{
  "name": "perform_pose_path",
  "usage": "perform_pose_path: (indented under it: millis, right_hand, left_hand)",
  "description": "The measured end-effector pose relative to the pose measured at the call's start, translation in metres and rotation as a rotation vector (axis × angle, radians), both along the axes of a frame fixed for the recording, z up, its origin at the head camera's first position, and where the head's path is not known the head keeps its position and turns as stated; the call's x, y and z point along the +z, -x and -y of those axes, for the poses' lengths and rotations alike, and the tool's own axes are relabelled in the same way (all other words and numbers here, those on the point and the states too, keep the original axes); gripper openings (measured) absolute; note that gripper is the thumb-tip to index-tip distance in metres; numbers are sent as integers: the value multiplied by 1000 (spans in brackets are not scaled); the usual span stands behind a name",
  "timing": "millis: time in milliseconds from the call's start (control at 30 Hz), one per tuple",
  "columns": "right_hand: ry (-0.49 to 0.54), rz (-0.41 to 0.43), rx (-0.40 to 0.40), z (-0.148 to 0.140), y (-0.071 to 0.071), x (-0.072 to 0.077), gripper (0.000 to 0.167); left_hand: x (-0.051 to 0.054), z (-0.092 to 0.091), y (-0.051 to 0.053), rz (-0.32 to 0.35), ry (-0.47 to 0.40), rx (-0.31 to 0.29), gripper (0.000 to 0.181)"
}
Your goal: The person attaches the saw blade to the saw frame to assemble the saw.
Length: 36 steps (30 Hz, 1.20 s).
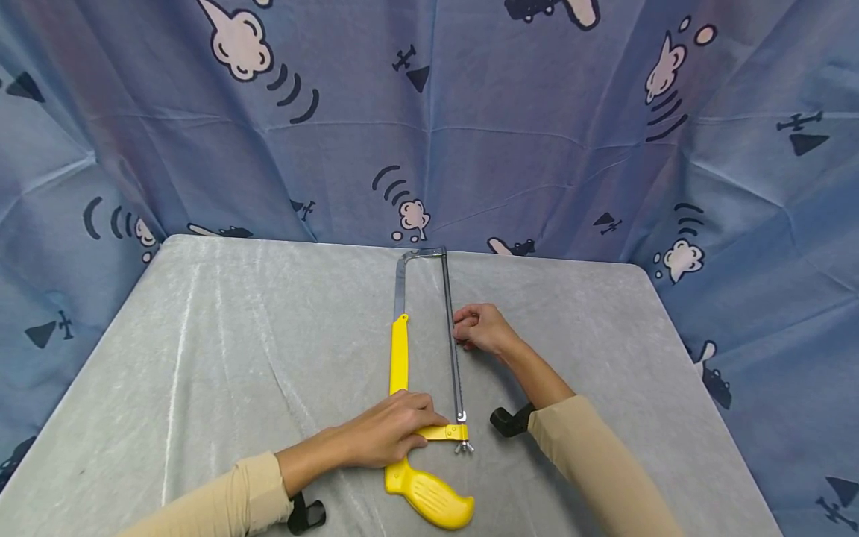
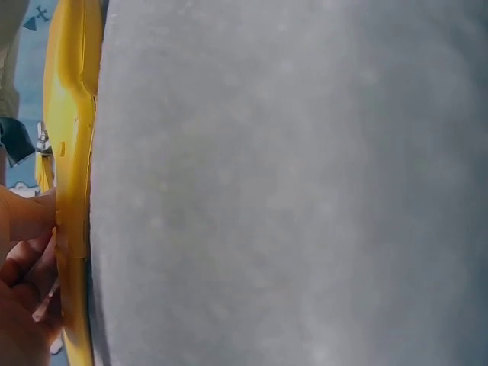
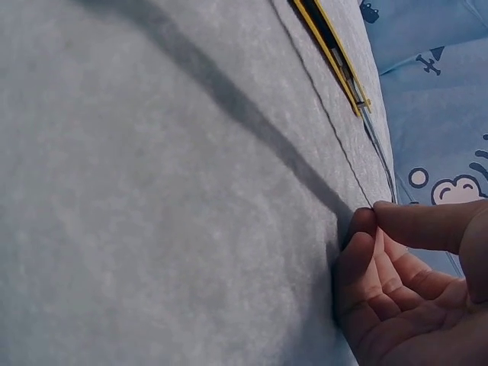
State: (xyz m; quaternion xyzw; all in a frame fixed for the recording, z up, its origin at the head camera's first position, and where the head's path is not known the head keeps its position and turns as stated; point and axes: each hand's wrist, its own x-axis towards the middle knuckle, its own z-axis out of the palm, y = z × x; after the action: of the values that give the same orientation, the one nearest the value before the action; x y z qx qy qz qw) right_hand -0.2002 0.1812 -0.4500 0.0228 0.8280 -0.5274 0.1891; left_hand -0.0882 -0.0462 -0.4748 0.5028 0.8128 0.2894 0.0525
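A hacksaw with a yellow frame (image 1: 399,354) and a yellow pistol-style handle (image 1: 432,498) lies on the table, its handle toward me. Its thin blade (image 1: 457,380) runs along the right side, with a wing nut (image 1: 464,447) at the near end. My left hand (image 1: 392,432) grips the frame just above the handle, covering the corner there. In the left wrist view, thumb and fingers hold the yellow frame (image 2: 72,175) from one side. My right hand (image 1: 485,328) pinches the blade near its middle between thumb and index finger, clearest in the right wrist view (image 3: 412,282).
A light grey cloth (image 1: 295,321) with creases covers the table. Behind and beside it hangs a blue patterned curtain (image 1: 349,142). Black wrist mounts (image 1: 511,421) stick out below both beige sleeves (image 1: 597,462).
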Motion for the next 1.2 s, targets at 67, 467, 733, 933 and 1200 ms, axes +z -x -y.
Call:
perform_pose_path:
  millis: [67, 467, 733, 933, 1200]
  right_hand:
    - [0, -1, -1, 0, 0, 0, 24]
    - [5, -18, 1, -1, -1, 1, 24]
    - [-10, -29, 3, -4, -1, 0, 25]
    - [-20, -40, 4, -3, -1, 0, 26]
    - [-19, -27, -6, -3, -2, 0, 43]
  left_hand:
    - [0, 0, 0, 6, 3, 2, 35]
    - [1, 1, 0, 19, 13, 6, 34]
    - [2, 1, -1, 17, 7, 5, 34]
    - [2, 0, -1, 19, 11, 6, 33]
    - [2, 1, -1, 21, 13, 6, 33]
